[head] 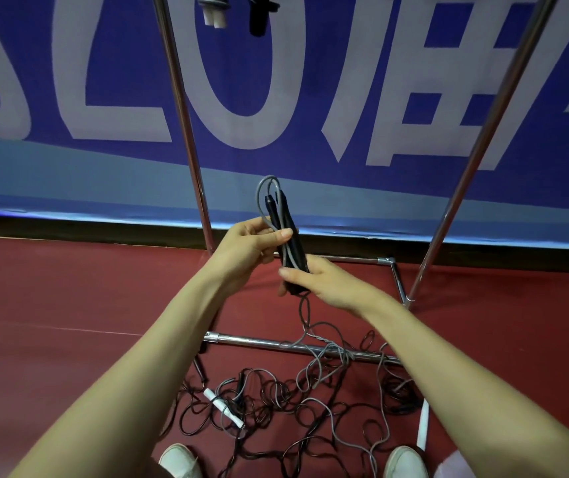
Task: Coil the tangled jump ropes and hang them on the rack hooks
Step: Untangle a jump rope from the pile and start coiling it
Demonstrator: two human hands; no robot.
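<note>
Jump rope [285, 250] (thin grey cord, judged light, limp and quick to snag) is held by its black handles [293, 246], likely the surest hold, gripped together in the right hand [328, 281], its loop pinched by the left hand [252, 243], slack trailing into the tangle [276, 401] on the floor [69, 305].

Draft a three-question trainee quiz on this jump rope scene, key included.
1. True or false: the right hand is empty.
2. The grey cord hanging below the black handles runs down to: A) the tangle on the floor, B) a rack hook, C) a shoe.
3. Fill in: the loose handle at the tangle's left side is coloured ___.
Key: 1 false; 2 A; 3 white.
</note>
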